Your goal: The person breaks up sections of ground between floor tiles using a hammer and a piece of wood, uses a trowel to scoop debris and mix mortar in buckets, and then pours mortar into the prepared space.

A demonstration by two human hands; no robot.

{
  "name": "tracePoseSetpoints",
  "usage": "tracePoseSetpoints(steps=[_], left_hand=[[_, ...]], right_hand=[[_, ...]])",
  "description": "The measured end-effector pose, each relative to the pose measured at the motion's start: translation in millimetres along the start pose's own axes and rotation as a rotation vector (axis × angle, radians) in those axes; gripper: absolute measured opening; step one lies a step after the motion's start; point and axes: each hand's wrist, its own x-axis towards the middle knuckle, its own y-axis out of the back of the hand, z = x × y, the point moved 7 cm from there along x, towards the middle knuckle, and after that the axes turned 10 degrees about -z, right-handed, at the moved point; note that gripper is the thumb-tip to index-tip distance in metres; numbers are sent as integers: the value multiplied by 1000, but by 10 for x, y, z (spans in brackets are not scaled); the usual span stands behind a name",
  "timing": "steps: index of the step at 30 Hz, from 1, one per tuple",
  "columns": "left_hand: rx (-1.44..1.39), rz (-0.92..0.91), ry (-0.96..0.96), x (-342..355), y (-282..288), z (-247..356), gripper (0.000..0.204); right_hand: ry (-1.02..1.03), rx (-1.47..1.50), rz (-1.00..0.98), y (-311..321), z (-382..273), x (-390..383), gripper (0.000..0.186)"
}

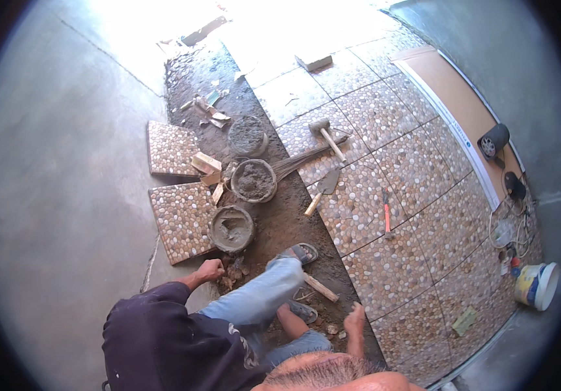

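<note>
My left hand [212, 269] is closed, its fingers curled low over reddish-brown crumbs of rubble [233, 272]; anything in them is hidden. It is just below a round rubber bucket [217, 244] with wet grey mortar in it. Beside the tiled floor's edge is my right hand [355, 319], raised, its fingers too small and bunched to read. A short wooden handle or stick [321, 287] lies on the dirt between my hands, near my sandalled feet [303, 253]. A second mortar bucket [271, 195] stands beyond the first.
A third grey-filled container [248, 137] stands farther off. Two pebble-faced tiles [179, 218] lie at left. On the pebbled floor [424, 241] rest a mallet [331, 142], a trowel [326, 184], a red-handled hammer [387, 212] and a twig broom [303, 159]. A paint bucket [545, 287] stands at right.
</note>
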Motion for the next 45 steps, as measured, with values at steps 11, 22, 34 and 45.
tracePoseSetpoints(steps=[11, 22, 34, 45], left_hand=[[75, 109, 56, -34, 912, -558, 52], [-702, 245, 108, 2012, 1530, -876, 51], [-1194, 232, -71, 2800, 2258, 102, 52], [-1226, 351, 94, 2391, 2551, -399, 37]], right_hand=[[-94, 129, -550, -653, -2394, 886, 30], [-82, 54, -754, -1646, -3563, 2959, 38], [-238, 535, -626, -3344, -4520, 4259, 65], [-533, 936, -517, -3094, -4334, 3692, 28]])
